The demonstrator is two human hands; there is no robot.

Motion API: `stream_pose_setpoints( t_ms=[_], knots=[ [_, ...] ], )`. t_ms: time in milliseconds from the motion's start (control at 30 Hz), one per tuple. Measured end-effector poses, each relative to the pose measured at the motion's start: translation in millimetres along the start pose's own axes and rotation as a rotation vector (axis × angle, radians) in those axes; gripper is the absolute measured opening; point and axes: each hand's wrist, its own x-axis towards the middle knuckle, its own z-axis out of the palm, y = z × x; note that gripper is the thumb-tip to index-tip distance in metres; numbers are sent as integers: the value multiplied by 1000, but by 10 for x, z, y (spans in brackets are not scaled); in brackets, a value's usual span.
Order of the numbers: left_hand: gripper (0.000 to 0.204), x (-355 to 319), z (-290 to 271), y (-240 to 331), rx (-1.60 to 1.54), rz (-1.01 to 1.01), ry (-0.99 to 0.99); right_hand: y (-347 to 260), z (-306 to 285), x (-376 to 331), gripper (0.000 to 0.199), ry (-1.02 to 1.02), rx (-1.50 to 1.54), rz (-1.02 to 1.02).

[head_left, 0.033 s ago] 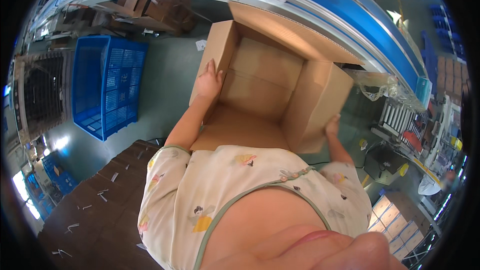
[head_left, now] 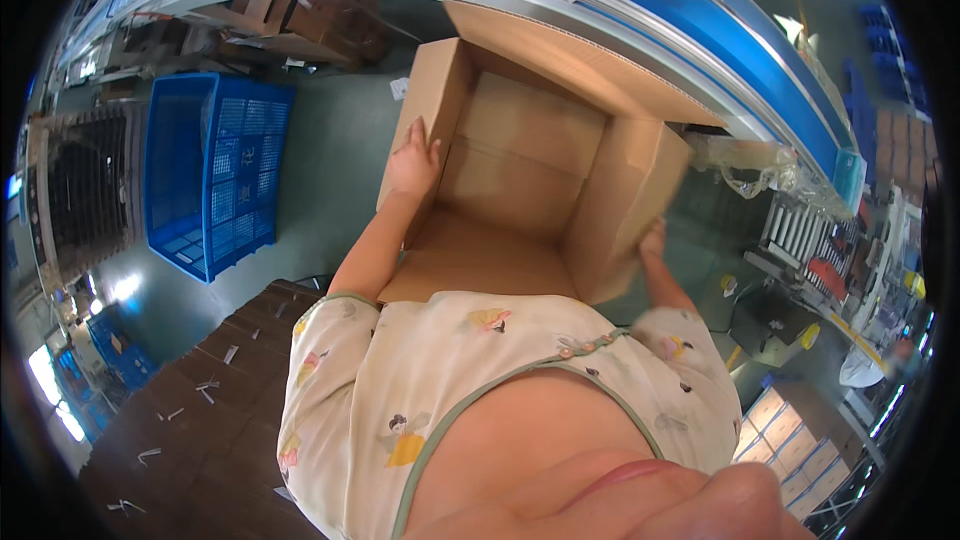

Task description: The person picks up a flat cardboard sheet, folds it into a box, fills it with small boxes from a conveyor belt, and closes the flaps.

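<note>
I see a creased, open tan cardboard box (head_left: 522,165), left hand (head_left: 413,164) spread on its left flap (head_left: 432,82); right hand's (head_left: 653,240) grip I can't tell.

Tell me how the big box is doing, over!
Left grip on cardboard box, left flap; right grip at right flap. Box open, nothing visible inside. Far flap up beside the conveyor; can't tell if touching.

Brown box (head_left: 525,160), blue crate (head_left: 245,165)
</note>
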Motion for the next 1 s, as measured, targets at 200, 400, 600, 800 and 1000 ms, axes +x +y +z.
stream_pose_setpoints(
  t_ms=[200, 400, 600, 800, 1000],
  knots=[
    [51, 18, -69, 6, 19, -146, 36, -1611, 402, -248, 58, -21, -336, 143],
    [53, 130, 82, 494, -20, -121, -45, -2053, 322, -444, 72, -35, -460, -140],
    [47, 109, 62, 437, -47, -62, -68, -1940, 463, -332, 48, -58, -401, -2],
    [46, 109, 10, 314, -31, -24, -74, -1946, 479, -378, 45, -42, -327, -65],
    [50, 145, -60, 455, -11, -87, -69, -1924, 264, -276, 65, -236, -439, -84]
  ],
)
